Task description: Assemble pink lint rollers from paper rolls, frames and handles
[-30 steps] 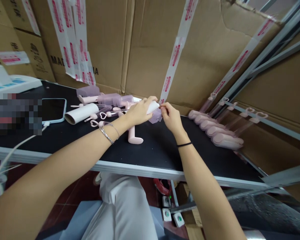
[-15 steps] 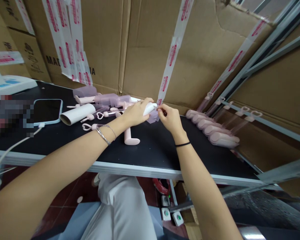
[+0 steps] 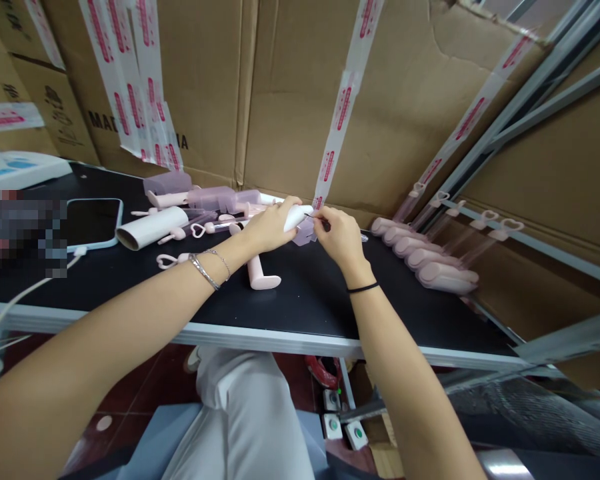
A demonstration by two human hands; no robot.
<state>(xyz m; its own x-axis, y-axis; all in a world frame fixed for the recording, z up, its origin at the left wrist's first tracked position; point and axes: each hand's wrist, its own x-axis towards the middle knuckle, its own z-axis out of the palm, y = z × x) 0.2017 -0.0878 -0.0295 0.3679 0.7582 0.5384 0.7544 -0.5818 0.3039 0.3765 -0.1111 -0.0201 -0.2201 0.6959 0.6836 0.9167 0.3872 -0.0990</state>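
My left hand is closed around a white tapered tube above the black tabletop. The fingers of my right hand are pinched at the tube's right end, on a thin dark pin-like piece too small to name surely. Behind and below the hands shows a translucent purple part. Just under my left wrist stands a pale pink L-shaped part. To the left lie a hollow white tube and a pink piece with a heart-shaped loop.
Several translucent purple sleeves lie along the back. Several pink bottle-like items with heart loops form a row at right, beside a metal frame. A phone with a white cable rests at left. Cardboard walls the back.
The view has shifted slightly. My right wrist has turned a little, and a small clear piece now shows beyond it on the table. Both hands keep their holds.
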